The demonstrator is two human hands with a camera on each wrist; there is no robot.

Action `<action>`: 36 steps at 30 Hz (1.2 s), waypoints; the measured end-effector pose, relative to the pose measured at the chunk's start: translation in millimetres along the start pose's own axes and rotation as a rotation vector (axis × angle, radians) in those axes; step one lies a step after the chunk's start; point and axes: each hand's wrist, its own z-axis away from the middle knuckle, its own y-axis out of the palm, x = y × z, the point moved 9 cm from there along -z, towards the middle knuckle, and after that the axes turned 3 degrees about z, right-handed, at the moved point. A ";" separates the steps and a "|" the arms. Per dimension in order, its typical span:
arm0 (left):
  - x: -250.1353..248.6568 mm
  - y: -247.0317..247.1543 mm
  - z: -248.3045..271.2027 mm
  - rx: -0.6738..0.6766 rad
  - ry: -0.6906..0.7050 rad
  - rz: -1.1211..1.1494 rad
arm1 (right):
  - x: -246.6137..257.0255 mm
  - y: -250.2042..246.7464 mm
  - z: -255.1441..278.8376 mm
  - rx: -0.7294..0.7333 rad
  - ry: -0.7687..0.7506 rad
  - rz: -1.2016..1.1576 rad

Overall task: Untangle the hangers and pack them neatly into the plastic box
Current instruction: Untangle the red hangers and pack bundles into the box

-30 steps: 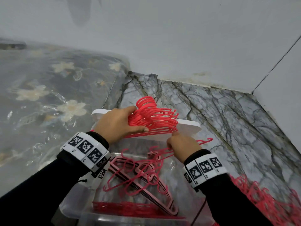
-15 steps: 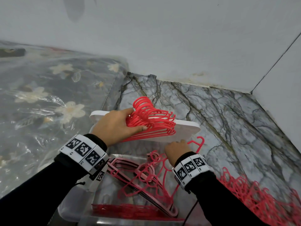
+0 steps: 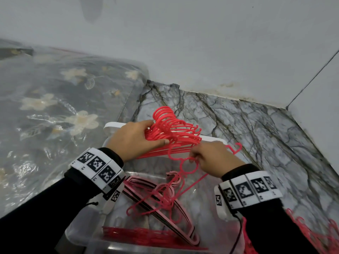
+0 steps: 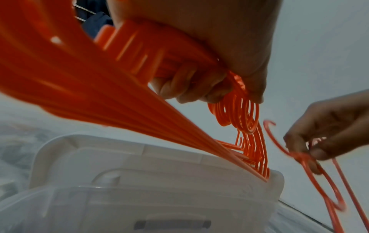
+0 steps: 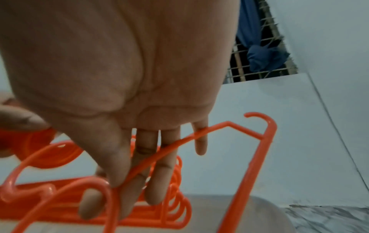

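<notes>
My left hand [image 3: 136, 142] grips a stacked bunch of red hangers [image 3: 176, 131] above the far end of the clear plastic box [image 3: 80, 230]; their lower corners rest on the white lid [image 4: 139, 156]. My right hand [image 3: 211, 156] pinches a single red hanger [image 3: 185, 162] by its neck, just right of the bunch. In the right wrist view thumb and fingers [image 5: 159, 181] hold that hanger [image 5: 259, 141]. Inside the box lie pink hangers [image 3: 165, 208] and a flat red stack [image 3: 146, 235].
A tangled heap of red hangers [image 3: 315, 237] lies on the marble floor at the lower right. A plastic-wrapped floral mattress [image 3: 55, 110] fills the left side. White walls meet in a corner [image 3: 286, 107] behind the box.
My right hand has lifted the single hanger up from over the box and brought it beside the bunch. The left hand has kept its grip and hardly moved.
</notes>
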 end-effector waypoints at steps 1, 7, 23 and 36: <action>-1.3 -1.1 0.2 -0.007 -0.003 0.023 | -2.9 -10.5 2.9 -0.050 -0.003 -0.047; -8.7 2.1 -0.2 0.014 -0.002 0.247 | -16.8 -50.4 19.2 -0.408 -0.084 -0.354; -22.8 10.3 2.5 0.003 -0.012 0.541 | 13.2 -60.0 21.9 -0.662 -0.160 -0.436; -9.7 -1.5 0.6 -0.161 -0.105 0.674 | 55.6 85.3 -11.5 0.154 -0.045 -0.248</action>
